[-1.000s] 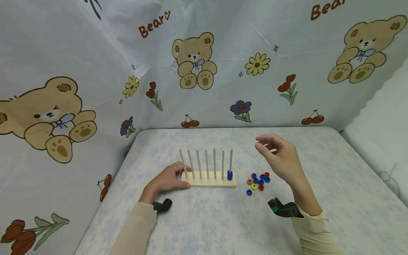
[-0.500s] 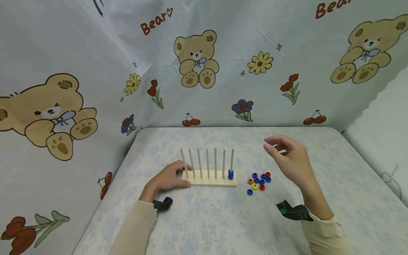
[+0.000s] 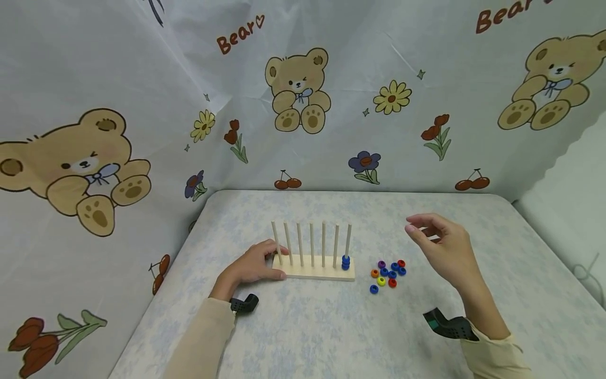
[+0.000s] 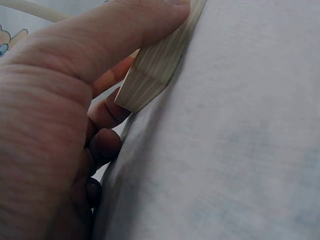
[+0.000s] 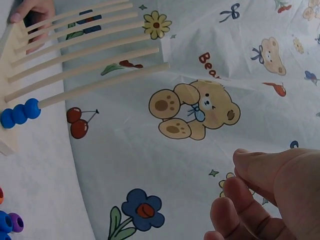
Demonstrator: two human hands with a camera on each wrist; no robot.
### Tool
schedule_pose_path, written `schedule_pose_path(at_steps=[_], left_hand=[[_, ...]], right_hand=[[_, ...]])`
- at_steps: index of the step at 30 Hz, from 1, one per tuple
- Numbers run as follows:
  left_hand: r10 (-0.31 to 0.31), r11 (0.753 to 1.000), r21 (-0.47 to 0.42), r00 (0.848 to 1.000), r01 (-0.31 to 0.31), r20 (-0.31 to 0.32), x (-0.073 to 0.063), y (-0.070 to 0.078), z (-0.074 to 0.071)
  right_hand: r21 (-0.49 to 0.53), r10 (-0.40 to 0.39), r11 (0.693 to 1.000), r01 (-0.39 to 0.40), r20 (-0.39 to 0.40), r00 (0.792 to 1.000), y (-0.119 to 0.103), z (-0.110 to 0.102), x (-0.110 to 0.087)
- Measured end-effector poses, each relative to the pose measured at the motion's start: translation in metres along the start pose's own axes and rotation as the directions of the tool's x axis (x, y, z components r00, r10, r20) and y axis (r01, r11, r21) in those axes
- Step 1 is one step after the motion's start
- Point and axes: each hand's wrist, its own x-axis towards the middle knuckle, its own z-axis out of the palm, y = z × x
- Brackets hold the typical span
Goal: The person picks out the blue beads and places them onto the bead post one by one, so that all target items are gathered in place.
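Note:
My left hand (image 3: 258,263) grips the left end of a pale wooden base (image 3: 314,271), thumb along the front edge and fingers behind. In the left wrist view the thumb presses on the grooved end of the wooden base (image 4: 152,70). A row of upright wooden pegs (image 3: 311,245) stands on it. Blue beads (image 3: 345,263) are stacked on the rightmost peg; the right wrist view shows three beads (image 5: 20,114). Raised to the right of the pegs is my right hand (image 3: 445,247), its fingers loosely bent with nothing visible between thumb and fingertips (image 5: 241,187).
Loose beads lie right of the base, among them a yellow bead (image 3: 381,281), an orange bead (image 3: 375,273), a purple bead (image 3: 381,264), a red bead (image 3: 392,283) and several blue ones. A bear-print sheet (image 3: 331,168) hangs behind the pale patterned table (image 3: 303,331).
My right hand has drifted right and a little down, away from the pegs. The left hand keeps its hold on the base, and the beads stay where they were.

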Motion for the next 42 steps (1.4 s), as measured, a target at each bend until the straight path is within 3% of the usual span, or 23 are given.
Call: schedule_pose_path(at_steps=[15, 42], left_hand=[[0.001, 1.0, -0.029, 1.0, -0.001, 0.007, -0.001, 0.002, 0.0], [0.002, 1.0, -0.027, 1.0, -0.002, 0.002, -0.003, 0.003, 0.001]], right_hand=[[-0.048, 0.05, 0.998, -0.049, 0.024, 0.998, 0.019, 0.002, -0.011], [-0.11, 0.137, 0.986, -0.128, 0.078, 0.988, 0.052, 0.026, -0.025]])
